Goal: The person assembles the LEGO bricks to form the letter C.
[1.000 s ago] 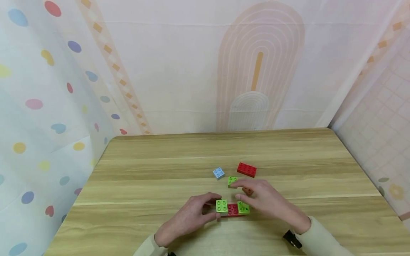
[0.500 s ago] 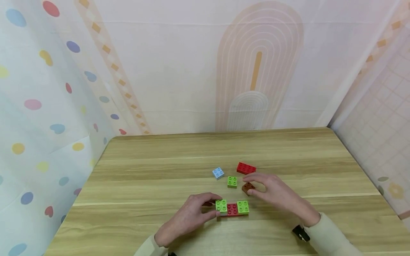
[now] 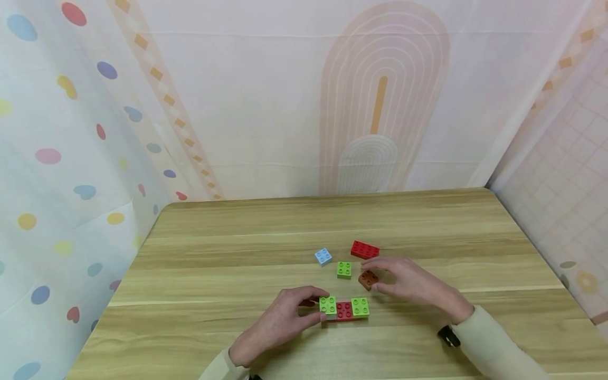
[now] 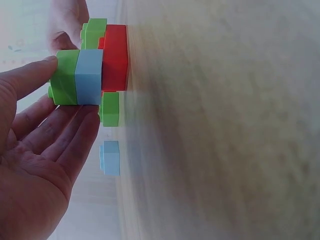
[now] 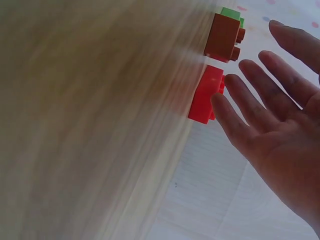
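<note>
L grip (image 3: 290,314) pinches lime-green sq. plastic brick (image 3: 328,303) atop light-blue plastic brick (image 4: 89,77); skewed squeeze could tilt both. R grip (image 3: 408,282), fingers loose, holding nothing, just beside brown sq. plastic brick (image 3: 368,279); fingertips might nudge red oblong plastic brick (image 3: 364,248) on its far side. Desk (image 3: 228,243): ample room L & R, far edge well off.

Coloured bricks (image 3: 344,270) on wood-grained table (image 3: 214,264).
</note>
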`<state>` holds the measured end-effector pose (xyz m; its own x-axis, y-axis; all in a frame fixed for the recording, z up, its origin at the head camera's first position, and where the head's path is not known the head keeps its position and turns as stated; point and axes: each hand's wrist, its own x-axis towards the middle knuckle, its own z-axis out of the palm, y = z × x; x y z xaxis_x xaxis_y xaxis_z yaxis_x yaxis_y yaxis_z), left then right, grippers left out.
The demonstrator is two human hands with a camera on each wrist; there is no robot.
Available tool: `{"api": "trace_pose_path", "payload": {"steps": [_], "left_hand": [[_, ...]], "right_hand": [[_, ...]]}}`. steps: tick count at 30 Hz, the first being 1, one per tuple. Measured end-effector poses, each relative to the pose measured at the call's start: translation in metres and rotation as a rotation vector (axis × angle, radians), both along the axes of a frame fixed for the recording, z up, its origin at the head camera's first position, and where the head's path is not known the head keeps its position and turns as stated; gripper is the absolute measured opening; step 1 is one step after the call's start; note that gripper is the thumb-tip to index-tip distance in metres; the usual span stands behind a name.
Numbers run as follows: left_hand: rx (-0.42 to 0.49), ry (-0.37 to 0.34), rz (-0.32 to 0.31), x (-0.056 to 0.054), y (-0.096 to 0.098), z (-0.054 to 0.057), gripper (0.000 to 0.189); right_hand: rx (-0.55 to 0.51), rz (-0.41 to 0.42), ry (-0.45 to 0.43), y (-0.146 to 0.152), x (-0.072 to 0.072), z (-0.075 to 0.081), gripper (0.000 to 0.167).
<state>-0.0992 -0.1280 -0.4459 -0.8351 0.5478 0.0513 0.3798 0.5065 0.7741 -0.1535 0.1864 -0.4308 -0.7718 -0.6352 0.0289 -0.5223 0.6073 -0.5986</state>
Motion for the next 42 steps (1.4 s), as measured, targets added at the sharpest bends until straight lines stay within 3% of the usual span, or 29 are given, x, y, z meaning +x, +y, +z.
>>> {"api": "trace_pose_path", "payload": {"steps": [8,19,27,42], "left_hand": [[-0.007,-0.011,0.0,0.0,-0.001,0.0,0.031],[-0.006,-0.026,-0.017,-0.001,-0.002,0.001,0.034],[-0.002,-0.041,-0.009,-0.001,-0.001,0.001,0.034],[0.007,-0.061,0.003,0.001,-0.004,0.001,0.036]], "right_hand": [[0.02,0.011,-0.043,0.001,-0.004,-0.001,0.041],[0.067,0.002,-0.027,-0.003,-0.007,-0.002,0.038],[0.106,-0.013,-0.001,-0.004,-0.004,-0.004,0.034],[0.078,-0.054,0.04,-0.006,0.006,0.003,0.03]]}}
